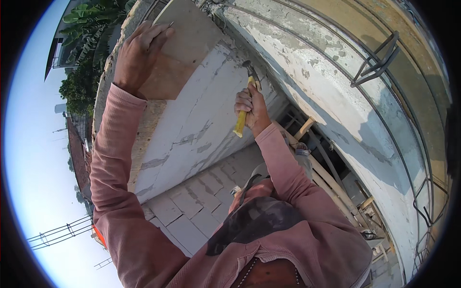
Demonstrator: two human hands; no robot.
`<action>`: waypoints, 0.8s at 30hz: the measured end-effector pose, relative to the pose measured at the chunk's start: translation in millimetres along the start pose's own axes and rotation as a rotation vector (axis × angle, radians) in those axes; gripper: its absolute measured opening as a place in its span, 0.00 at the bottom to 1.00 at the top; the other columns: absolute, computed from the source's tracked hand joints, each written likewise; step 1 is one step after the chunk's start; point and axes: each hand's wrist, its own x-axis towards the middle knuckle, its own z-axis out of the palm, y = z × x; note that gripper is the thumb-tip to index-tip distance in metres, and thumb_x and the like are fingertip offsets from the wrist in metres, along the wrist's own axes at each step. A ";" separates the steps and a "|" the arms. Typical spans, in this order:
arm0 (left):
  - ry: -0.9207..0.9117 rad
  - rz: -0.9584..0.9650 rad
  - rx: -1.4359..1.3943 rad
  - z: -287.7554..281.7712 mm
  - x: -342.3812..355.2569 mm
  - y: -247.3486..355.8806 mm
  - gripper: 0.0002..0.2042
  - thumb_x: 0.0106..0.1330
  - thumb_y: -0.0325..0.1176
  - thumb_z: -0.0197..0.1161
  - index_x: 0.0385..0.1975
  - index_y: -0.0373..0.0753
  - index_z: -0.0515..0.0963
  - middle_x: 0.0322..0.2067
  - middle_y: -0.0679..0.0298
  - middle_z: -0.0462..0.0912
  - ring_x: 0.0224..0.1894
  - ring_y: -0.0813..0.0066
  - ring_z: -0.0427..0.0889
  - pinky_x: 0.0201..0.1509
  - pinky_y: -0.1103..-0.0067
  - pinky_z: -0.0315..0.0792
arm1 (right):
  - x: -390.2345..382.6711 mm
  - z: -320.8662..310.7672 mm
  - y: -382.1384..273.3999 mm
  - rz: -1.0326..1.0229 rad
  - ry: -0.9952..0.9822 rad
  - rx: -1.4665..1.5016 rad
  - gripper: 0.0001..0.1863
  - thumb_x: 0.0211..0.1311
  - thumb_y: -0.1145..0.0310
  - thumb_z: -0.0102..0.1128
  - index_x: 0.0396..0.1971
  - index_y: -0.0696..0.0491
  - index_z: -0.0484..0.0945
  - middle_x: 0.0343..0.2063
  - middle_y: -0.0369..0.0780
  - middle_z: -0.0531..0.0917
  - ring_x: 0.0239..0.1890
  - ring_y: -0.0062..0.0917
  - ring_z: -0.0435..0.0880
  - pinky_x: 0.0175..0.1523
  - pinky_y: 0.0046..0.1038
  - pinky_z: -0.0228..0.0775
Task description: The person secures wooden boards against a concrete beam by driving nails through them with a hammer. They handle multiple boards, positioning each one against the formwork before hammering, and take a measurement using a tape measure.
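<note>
My left hand (142, 54) is raised at the upper left, its fingers pinched around a thin nail (171, 23) against a tan wooden board (188, 47). The board lies flat along the top of a white block wall. In my right hand (253, 106), near the middle, is a hammer (250, 79) with a yellow handle and a dark metal head. The fingers are wrapped round the lower handle, and the head points up, apart from the board and the nail.
The white wall (192, 129) has grey mortar patches. On the right runs a rough concrete beam (336, 96) with long steel rods and a bent stirrup (377, 62). Below are wooden poles (333, 194) and a floor or wall of pale blocks (185, 206). Trees and rooftops stand beyond on the left.
</note>
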 end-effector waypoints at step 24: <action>0.085 0.455 0.154 1.0 0.8 -44.0 0.23 0.56 0.25 0.61 0.54 0.48 0.78 0.48 0.59 0.81 0.48 0.56 0.82 0.49 0.69 0.81 | 14.3 3.7 29.0 0.029 0.089 0.187 0.22 0.76 0.50 0.47 0.21 0.46 0.62 0.11 0.26 0.54 0.08 0.12 0.48 0.11 0.15 0.48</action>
